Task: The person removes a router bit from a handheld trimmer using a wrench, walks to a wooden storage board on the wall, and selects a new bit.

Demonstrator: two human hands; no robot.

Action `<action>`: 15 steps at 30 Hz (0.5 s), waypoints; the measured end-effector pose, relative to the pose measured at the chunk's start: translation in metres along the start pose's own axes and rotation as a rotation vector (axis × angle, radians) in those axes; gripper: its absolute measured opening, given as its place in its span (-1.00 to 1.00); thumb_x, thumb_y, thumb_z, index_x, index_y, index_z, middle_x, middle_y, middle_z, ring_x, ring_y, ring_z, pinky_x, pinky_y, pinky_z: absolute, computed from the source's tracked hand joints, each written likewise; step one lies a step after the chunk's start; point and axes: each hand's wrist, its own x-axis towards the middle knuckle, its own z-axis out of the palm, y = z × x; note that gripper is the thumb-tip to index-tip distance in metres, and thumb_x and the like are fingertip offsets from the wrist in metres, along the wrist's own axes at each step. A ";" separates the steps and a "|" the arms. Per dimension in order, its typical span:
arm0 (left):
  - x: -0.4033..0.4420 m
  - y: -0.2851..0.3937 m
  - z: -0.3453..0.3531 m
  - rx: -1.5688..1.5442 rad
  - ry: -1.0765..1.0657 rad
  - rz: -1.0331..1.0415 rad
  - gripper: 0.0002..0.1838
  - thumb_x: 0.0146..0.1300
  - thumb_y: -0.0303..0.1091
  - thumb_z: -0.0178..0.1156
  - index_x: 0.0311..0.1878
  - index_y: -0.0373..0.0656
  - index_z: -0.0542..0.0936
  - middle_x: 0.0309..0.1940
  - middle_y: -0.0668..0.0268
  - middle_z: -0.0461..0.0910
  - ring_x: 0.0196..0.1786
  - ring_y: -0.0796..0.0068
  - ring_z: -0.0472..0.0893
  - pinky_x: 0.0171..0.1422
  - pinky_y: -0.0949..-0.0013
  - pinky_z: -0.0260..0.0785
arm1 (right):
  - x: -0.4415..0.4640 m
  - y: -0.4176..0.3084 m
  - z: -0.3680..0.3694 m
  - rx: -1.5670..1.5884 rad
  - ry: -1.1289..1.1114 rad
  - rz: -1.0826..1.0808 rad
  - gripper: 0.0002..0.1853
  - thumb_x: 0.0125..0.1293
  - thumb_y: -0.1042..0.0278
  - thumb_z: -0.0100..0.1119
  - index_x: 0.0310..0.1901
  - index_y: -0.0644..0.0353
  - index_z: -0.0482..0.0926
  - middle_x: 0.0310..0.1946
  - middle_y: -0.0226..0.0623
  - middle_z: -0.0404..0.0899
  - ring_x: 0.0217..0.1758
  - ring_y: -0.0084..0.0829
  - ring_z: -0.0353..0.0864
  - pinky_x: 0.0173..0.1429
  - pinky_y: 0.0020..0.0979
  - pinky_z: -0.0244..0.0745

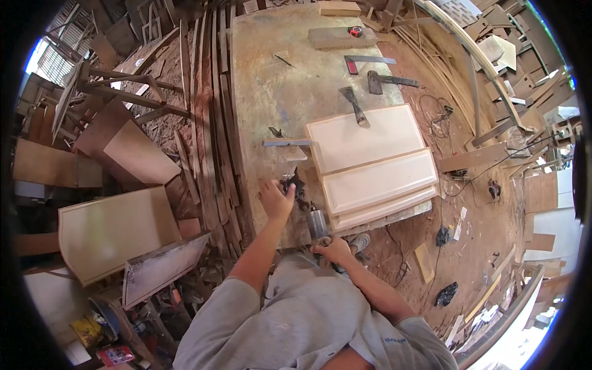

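Near the front left of the worktable (265,74), my left hand (275,198) touches a crumpled black thing (296,184), its fingers partly round it. At the table's front edge my right hand (335,250) is closed on the lower end of a grey metal cylinder (317,224). To the right of both hands lie pale wooden panels (376,179) with raised borders. A chisel-like tool (353,106) rests on the rear panel. Behind my left hand lies a grey metal bar (287,142).
Farther back on the table are a hammer (391,81), a red-handled square (370,60), a pencil (283,60) and a tape measure (354,31) on a wood block (330,38). Long boards (216,123) line the left side. Cables and black plastic (446,294) lie on the floor.
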 end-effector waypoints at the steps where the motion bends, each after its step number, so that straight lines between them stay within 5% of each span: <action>1: -0.014 0.001 0.002 -0.035 -0.060 0.024 -0.36 0.24 0.13 0.51 0.15 -0.17 0.56 0.01 0.05 0.70 0.15 -0.17 0.63 0.31 -0.20 0.42 | 0.000 0.001 0.001 -0.006 0.023 -0.012 0.01 -0.05 -0.40 0.61 0.22 0.37 0.67 0.11 0.16 0.76 0.23 0.04 0.76 0.35 -0.08 0.60; 4: -0.047 -0.003 0.015 -0.167 -0.283 0.077 -0.54 0.36 0.04 0.42 0.03 -0.17 0.61 -0.15 0.06 0.74 -0.02 -0.09 0.72 0.12 -0.08 0.54 | 0.004 0.007 0.012 -0.003 0.068 -0.046 0.00 -0.05 -0.39 0.61 0.21 0.38 0.67 0.10 0.16 0.76 0.23 0.04 0.76 0.35 -0.07 0.60; 7: -0.053 -0.008 0.010 -0.031 -0.465 0.026 -0.59 0.47 -0.05 0.33 0.11 -0.22 0.69 -0.06 0.04 0.75 0.01 -0.15 0.72 0.04 -0.03 0.57 | 0.004 0.012 0.015 0.048 0.082 -0.056 -0.01 -0.05 -0.38 0.61 0.19 0.38 0.67 0.09 0.16 0.76 0.22 0.05 0.76 0.34 -0.06 0.60; 10: -0.046 0.013 -0.055 -0.276 -0.459 0.052 -0.66 0.54 -0.14 0.22 -0.07 -0.28 0.74 -0.23 -0.03 0.75 -0.08 -0.06 0.75 0.02 0.05 0.57 | -0.001 -0.003 0.017 0.098 0.099 -0.056 -0.07 -0.03 -0.37 0.60 0.15 0.35 0.69 0.08 0.15 0.77 0.20 0.04 0.77 0.31 -0.05 0.61; 15: -0.036 0.013 -0.159 -0.548 -0.512 -0.084 -0.65 0.57 -0.15 0.25 -0.01 -0.30 0.78 -0.28 0.15 0.78 -0.18 0.34 0.71 -0.02 0.26 0.52 | 0.009 -0.030 0.020 0.179 0.143 -0.151 -0.16 0.02 -0.36 0.58 0.09 0.28 0.71 0.02 0.11 0.78 0.19 0.00 0.77 0.29 -0.04 0.59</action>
